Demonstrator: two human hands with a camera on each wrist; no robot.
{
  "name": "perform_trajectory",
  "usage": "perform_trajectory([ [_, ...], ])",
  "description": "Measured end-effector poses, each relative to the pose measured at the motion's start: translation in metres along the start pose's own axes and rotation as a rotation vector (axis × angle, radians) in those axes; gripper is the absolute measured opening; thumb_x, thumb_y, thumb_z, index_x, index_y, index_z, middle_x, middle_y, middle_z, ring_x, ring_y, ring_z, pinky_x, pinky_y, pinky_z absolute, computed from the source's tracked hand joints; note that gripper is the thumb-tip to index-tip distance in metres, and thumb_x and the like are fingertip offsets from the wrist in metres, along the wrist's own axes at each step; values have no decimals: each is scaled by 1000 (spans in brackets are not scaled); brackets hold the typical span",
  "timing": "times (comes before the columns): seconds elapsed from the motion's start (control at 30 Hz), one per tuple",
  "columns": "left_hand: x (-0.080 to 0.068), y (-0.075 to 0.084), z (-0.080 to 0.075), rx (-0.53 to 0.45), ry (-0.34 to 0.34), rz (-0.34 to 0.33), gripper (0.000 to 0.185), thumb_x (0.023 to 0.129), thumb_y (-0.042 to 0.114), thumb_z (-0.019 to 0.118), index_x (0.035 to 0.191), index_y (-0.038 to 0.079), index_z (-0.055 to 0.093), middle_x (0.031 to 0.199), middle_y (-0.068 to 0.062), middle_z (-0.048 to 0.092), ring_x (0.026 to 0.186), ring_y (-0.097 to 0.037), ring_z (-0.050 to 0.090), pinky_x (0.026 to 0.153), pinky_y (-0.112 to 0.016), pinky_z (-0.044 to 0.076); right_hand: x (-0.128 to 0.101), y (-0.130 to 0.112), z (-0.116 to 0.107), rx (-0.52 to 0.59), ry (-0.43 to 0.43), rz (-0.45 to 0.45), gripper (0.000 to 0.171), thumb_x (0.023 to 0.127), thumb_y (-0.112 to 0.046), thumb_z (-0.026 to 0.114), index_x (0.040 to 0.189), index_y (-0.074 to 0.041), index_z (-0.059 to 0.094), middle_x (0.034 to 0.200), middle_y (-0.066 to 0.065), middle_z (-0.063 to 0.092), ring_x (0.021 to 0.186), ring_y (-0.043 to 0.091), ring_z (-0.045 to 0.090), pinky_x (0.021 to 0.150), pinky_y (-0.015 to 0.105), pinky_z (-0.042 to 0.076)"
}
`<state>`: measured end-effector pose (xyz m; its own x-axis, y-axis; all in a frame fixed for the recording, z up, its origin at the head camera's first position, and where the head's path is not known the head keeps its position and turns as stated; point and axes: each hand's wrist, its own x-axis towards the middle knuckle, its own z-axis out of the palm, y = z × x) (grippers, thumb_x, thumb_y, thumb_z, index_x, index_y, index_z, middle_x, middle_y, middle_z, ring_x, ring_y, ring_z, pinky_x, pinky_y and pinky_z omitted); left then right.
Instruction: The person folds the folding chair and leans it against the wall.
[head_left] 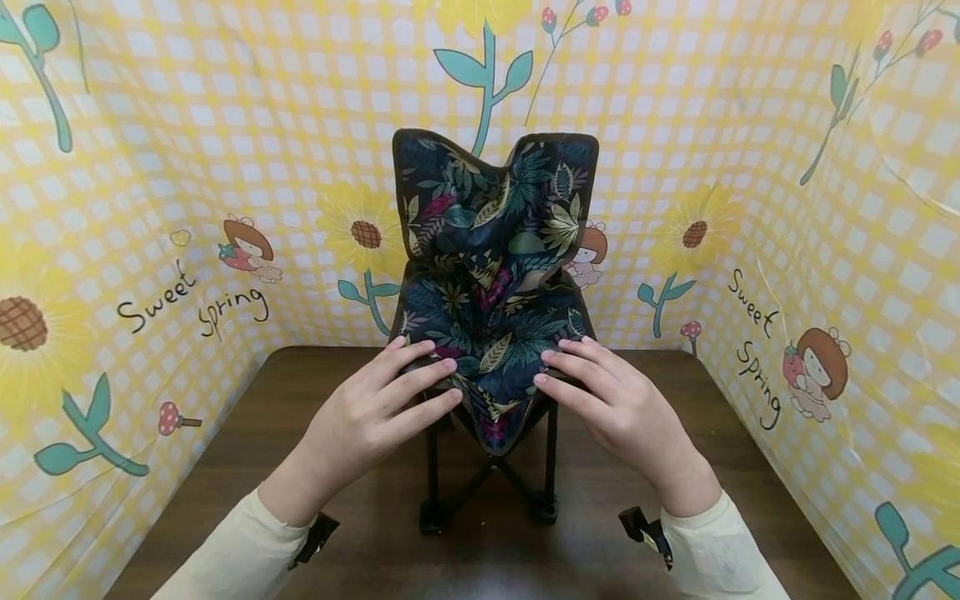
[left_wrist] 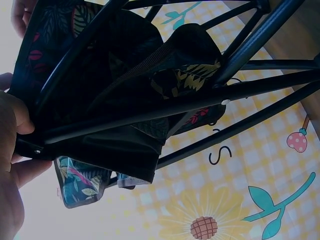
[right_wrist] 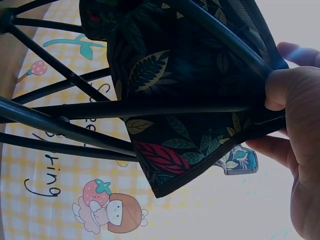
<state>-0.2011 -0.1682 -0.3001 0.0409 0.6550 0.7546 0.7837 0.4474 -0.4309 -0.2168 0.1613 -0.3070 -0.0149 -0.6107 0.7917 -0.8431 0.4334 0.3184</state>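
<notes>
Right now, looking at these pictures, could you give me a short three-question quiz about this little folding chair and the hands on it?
1. True or false: the folding chair lies flat on its side on the table.
2. Which hands touch the seat's front edge? A) left only B) right only C) both
3. Fill in: the chair's fabric carries a ___ print.

Key:
1. False; it stands upright.
2. C; left hand and right hand.
3. Leaf.

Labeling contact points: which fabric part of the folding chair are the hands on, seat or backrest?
The seat: left hand and right hand grip its front corners; backrest stands untouched behind.
</notes>
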Motion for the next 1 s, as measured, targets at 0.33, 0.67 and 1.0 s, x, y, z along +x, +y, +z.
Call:
perform_trajectory([
  [0.33, 0, -1, 0, 0, -2, -1, 32, 104, -2, 52, 122, 11, 75, 130, -14, 69, 116, -40, 67, 97, -59, 55, 4, 1, 0, -4, 9, -11, 32, 108, -3, 47, 129, -8, 71, 128, 16, 70, 115, 40, 68, 106, 52, 51],
  [0.67, 3, -2, -1, -6, -12, -11, 32, 106, 0, 49, 124, 11, 74, 130, -14, 69, 117, -39, 67, 93, -60, 56, 4, 1, 1, 2, 0, -6, 33, 108, -4, 46, 131, -9, 70, 129, 16, 69, 116, 39, 67, 97, 57, 55],
  [1.0, 2, -2, -1, -7, -30, -15, 33, 106, -1, 50, 124, 11, 74, 132, -13, 68, 120, -39, 65, 100, -59, 53, 5, 1, 1, 6, -4, 0, 34, 108, -4, 47, 133, -10, 69, 130, 15, 69, 118, 39, 66, 100, 56, 54],
])
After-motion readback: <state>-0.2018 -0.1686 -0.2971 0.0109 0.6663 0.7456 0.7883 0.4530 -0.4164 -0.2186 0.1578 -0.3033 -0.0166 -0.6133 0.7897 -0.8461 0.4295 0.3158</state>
